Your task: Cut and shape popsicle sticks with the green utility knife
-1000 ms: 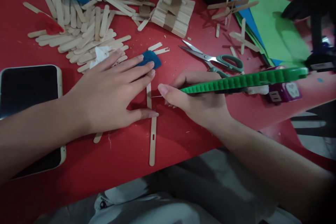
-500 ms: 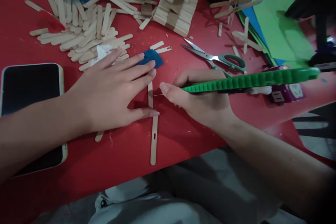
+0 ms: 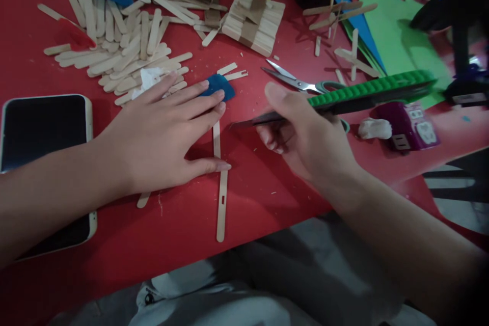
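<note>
My left hand lies flat on the red table, fingers spread, pressing down a long wooden craft stick that points toward me. Its fingertips reach a small blue foam piece. My right hand is closed round a green-handled utility knife. The knife is lifted off the table, and its grey blade tip hovers just right of the stick.
A pile of craft sticks lies at the back left, a phone at the left edge. Scissors, a stick-and-cardboard panel, stick crosses, coloured paper sheets and a purple box sit behind and to the right.
My right hand has lifted the knife off the stick and turned it, raising the handle up and back. The left hand and the stick have stayed put.
</note>
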A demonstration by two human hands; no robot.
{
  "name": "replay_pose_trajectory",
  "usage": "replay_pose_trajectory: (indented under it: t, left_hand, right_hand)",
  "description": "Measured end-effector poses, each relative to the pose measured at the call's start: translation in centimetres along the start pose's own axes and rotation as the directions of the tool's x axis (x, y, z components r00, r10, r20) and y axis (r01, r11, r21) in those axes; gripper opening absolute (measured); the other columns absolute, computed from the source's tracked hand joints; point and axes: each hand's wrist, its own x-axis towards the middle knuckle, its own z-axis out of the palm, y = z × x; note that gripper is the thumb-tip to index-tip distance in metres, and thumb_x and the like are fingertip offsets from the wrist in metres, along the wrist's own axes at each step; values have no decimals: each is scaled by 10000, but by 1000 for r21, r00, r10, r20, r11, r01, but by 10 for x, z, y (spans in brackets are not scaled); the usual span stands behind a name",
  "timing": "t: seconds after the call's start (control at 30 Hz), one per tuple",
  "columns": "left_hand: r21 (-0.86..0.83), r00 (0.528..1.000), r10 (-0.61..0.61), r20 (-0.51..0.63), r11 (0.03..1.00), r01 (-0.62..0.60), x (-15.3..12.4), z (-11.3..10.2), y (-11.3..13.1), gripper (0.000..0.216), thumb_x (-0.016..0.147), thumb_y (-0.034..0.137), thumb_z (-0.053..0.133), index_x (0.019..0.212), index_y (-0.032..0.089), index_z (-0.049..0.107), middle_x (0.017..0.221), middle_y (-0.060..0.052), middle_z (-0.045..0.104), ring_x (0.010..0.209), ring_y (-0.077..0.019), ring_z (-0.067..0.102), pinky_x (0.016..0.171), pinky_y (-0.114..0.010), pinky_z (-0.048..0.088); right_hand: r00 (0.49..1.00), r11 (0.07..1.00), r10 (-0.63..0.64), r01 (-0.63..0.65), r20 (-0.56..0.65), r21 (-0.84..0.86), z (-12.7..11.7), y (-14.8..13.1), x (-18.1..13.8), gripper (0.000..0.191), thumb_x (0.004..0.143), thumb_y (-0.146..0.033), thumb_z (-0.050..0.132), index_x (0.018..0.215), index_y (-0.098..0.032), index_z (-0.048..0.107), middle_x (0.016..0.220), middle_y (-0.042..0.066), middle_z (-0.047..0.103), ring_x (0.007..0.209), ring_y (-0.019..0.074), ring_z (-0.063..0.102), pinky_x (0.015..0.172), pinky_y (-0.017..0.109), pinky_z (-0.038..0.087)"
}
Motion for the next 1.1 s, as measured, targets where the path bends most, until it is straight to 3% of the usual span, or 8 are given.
replay_pose_trajectory:
  t: [0.23,0.4,0.57,0.77,0.87,1.0,1.1]
  left_hand:
    - [-19,1000,-2,-17,1000,1,0,0,0,687,903,718,492,1484,355,543,1549,14,524,1475,-397,419,1296,-598,205]
    - [-24,1000,-4,-13,1000,3,0,1,-1,669,898,730,493,1469,387,553,1534,32,541,1477,-392,418,1299,-592,199]
    - [-32,1000,-19,-8,999,19,0,0,0,663,878,699,558,1465,390,557,1525,26,553,1463,-402,436,1293,-598,209]
    - [-24,1000,-17,-9,1000,16,0,1,-1,659,900,723,489,1461,384,562,1546,38,529,1465,-389,437,1296,-583,199]
    - [-21,1000,-8,-8,1000,7,0,2,-2,652,909,720,470,1474,403,539,1538,58,534,1476,-379,424,1299,-585,193]
    - [-27,1000,-11,-9,1000,10,0,2,-1,677,906,712,491,1483,362,540,1550,29,523,1476,-390,421,1297,-589,201]
    - [-10,1000,-14,3,1000,14,-1,1,0,705,919,724,452,1496,327,529,1576,6,489,1476,-384,423,1293,-599,199]
  right_hand:
    - [1000,1000,6,-6,-9,-23,0,-1,1,468,843,-523,736,512,-230,582,497,-2,547,446,126,456,421,297,355]
    - [990,974,-132,138,46,-182,6,-3,-5,402,780,-369,825,495,-219,585,473,-36,541,438,92,450,444,269,355]
    - [972,909,-217,234,86,-345,9,-4,-5,405,848,-244,737,478,-225,574,460,-37,523,447,95,452,467,284,362]
    - [970,927,-219,240,103,-290,8,-4,-6,375,780,-412,827,531,-229,614,509,-37,573,474,100,480,470,288,373]
    - [978,966,-181,197,107,-169,6,-1,-6,422,832,-506,757,546,-224,631,517,-21,594,461,106,505,458,286,376]
    - [987,996,-90,92,133,-8,1,2,-6,359,927,-421,628,640,-216,695,567,2,616,487,124,532,459,288,388]
    - [979,973,-202,201,2,-114,1,-1,-8,289,877,-337,706,623,-231,616,545,-43,515,461,101,425,469,287,358]
